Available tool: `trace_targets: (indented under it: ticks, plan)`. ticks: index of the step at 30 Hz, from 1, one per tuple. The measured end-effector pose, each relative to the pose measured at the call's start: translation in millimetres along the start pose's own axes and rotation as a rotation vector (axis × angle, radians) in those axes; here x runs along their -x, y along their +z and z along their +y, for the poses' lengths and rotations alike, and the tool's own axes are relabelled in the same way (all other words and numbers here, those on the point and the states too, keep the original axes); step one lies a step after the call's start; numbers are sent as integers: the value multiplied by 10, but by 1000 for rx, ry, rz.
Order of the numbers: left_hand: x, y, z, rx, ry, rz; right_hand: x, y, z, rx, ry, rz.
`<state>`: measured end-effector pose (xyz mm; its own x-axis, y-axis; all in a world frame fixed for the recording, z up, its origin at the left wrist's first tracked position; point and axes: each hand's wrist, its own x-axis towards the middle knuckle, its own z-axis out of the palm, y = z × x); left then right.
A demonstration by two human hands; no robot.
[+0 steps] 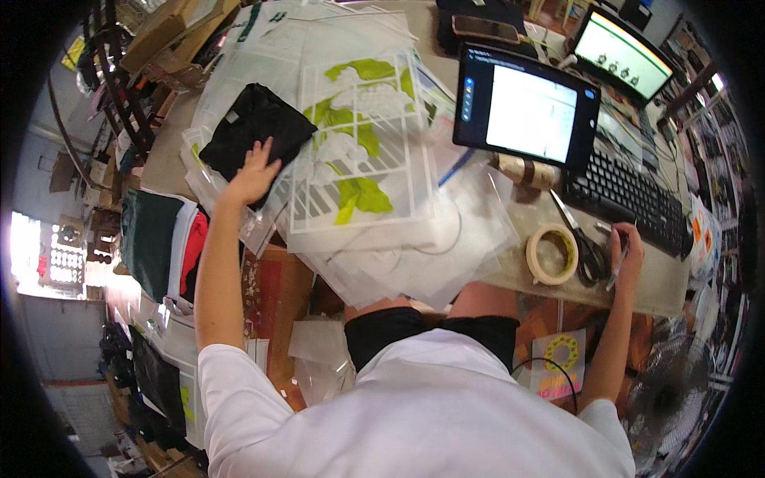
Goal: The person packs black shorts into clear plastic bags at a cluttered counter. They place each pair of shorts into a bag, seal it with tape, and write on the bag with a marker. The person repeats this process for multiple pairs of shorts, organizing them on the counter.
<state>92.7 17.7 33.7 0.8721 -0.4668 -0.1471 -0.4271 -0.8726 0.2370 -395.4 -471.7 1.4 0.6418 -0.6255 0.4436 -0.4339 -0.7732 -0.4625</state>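
My left hand [253,171] is stretched out, fingers spread, resting on a folded black garment [255,119] that lies on clear plastic bags at the table's left. My right hand [627,251] is at the table's right front edge, closed on a pen [619,267], beside the scissors [586,243] and a roll of tape [551,255]. Between the hands lies a pile of clear plastic bags [398,247] with a white-printed bag showing a green and white flower pattern [362,147].
A tablet [526,107] stands upright behind a black keyboard [629,195]. A monitor [621,52] is at the back right. Folded clothes [159,239] are stacked left of the table. A fan [669,390] stands at the lower right. Cardboard boxes [171,32] sit at the back left.
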Motion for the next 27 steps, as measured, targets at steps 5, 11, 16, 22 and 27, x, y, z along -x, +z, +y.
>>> trace_targets:
  ticks: [5, 11, 16, 22, 27]
  plan:
    - [-121, -466, -116, 902, -78, -65, -29, 26, 34, -33, -7, 30]
    - [641, 107, 569, 819, 115, 0, -98, 96, -151, -10, 40, -63]
    - [1631, 542, 1609, 180, 696, -151, -19, 282, 795, -142, -10, -115]
    - [1779, 870, 2072, 340, 977, -261, 14, 132, 751, -47, -54, -53]
    - [1826, 976, 2423, 317, 948, -115, -4, 119, 484, -108, -50, -41]
